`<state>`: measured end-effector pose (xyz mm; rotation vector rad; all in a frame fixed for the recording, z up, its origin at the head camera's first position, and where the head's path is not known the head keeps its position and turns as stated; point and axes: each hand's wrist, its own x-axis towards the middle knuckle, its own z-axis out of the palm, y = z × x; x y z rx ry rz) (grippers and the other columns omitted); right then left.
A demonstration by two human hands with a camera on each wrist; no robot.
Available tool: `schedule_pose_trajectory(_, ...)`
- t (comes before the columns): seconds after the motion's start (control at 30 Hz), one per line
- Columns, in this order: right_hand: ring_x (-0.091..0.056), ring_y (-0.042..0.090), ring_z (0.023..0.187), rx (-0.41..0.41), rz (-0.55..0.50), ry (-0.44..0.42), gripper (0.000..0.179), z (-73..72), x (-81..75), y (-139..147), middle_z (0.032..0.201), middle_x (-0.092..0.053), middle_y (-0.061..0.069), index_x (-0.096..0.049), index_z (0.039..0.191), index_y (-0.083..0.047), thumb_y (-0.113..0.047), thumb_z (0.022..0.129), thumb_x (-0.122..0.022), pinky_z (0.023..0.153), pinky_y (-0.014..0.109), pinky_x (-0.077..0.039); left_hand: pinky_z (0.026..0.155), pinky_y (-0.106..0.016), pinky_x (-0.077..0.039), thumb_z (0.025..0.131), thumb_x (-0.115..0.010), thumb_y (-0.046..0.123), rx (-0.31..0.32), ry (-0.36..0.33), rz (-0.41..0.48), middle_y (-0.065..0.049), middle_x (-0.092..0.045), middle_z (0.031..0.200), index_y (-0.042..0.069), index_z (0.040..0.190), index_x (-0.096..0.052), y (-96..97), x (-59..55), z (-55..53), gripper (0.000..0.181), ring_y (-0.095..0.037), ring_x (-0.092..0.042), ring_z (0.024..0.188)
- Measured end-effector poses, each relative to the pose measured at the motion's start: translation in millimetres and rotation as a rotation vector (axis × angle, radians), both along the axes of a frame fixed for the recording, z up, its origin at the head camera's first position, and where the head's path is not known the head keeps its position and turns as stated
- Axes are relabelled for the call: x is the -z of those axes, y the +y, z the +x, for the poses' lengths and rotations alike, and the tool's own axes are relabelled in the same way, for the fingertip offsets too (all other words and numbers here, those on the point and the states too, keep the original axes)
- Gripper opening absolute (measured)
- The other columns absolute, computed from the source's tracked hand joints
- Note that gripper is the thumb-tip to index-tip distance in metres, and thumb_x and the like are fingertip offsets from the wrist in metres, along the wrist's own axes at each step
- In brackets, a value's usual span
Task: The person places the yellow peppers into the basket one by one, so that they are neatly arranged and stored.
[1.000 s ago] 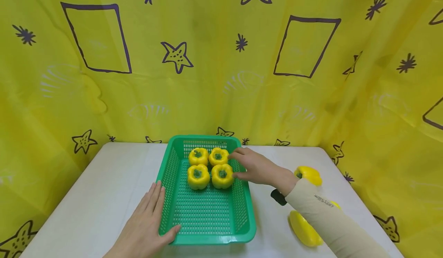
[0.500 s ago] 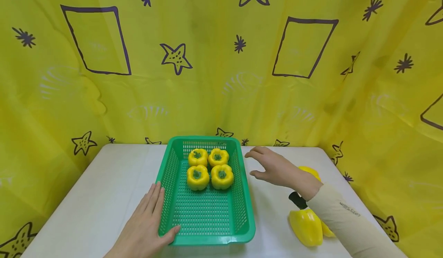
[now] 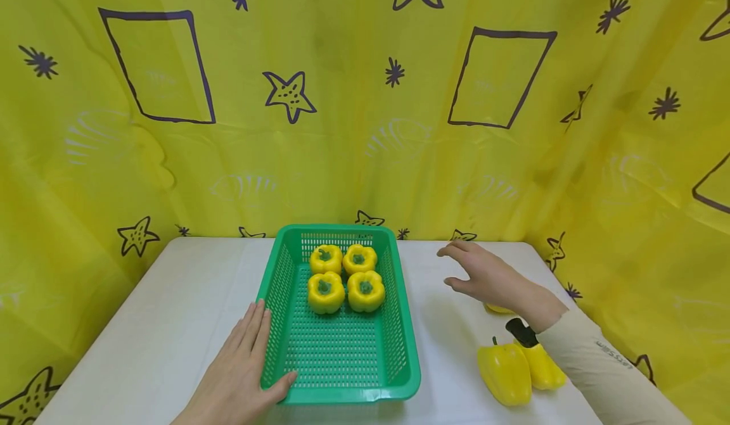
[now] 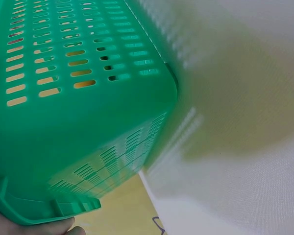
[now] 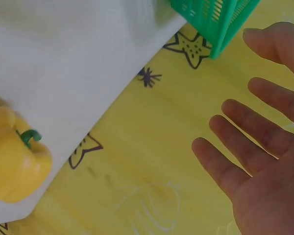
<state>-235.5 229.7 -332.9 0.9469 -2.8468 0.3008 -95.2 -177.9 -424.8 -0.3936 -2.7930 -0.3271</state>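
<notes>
Closest, the left hand (image 3: pixel 234 368) lies with straight, unclenched fingers along the left side of a green, rectangular, perforated plastic basket (image 3: pixel 342 394), its thumb over the near corner. To the right, a glossy, ribbed yellow bell pepper (image 3: pixel 504 374) with a green stem lies on the white table (image 3: pixel 188 317), just beside a second yellow bell pepper (image 3: pixel 546 373) half behind it; both are nearer than the right hand. The cream sleeve (image 3: pixel 616 374) has small dark lettering, too slanted to read surely. In the basket, four yellow bell peppers (image 3: pixel 366 295) stand stem-up in two rows, apart from both hands. The right hand (image 3: pixel 485 273) hovers released, fingers spread, well right of the basket; another yellow bell pepper (image 3: pixel 497 309) peeks out below its wrist. Behind hangs a yellow curtain (image 3: pixel 342 159) printed with dark starfish.
</notes>
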Motion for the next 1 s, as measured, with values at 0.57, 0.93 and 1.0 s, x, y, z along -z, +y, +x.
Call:
schedule_pose_trajectory(0.57, -0.062, 0.032, 0.102, 0.089, -0.005, -0.016, 0.042, -0.5, 6.4, 39.0, 0.120, -0.062, 0.017, -0.060, 0.124, -0.001, -0.014, 0.086, -0.074, 0.084, 0.046, -0.055, 0.114, -0.010, 0.018, 0.084, -0.065, 0.060, 0.005, 0.016, 0.001, -0.024, -0.026, 0.161, -0.009, 0.150, -0.033, 0.1, 0.4, 0.1, 0.100, -0.039, -0.029, 0.148)
schedule_pose_trajectory(0.93, -0.063, 0.029, 0.097, 0.133, 0.013, -0.076, 0.040, -1.8, 17.1, 53.7, 0.117, -0.063, 0.018, -0.063, 0.120, -0.001, -0.013, 0.084, -0.075, 0.082, 0.047, -0.055, 0.113, -0.010, 0.019, 0.084, -0.065, 0.061, 0.003, 0.009, 0.007, -0.023, -0.026, 0.161, -0.009, 0.150, -0.033, -0.1, 0.3, 0.5, 0.101, -0.039, -0.028, 0.148)
schedule_pose_trajectory(1.0, -0.063, 0.030, 0.096, 0.146, 0.021, -0.086, 0.040, -2.0, 20.4, 56.5, 0.116, -0.063, 0.018, -0.063, 0.119, 0.000, -0.012, 0.083, -0.075, 0.082, 0.047, -0.055, 0.113, -0.009, 0.019, 0.084, -0.065, 0.061, 0.000, 0.002, 0.010, -0.023, -0.026, 0.161, -0.008, 0.150, -0.033, 0.1, -0.2, 0.4, 0.100, -0.039, -0.028, 0.148)
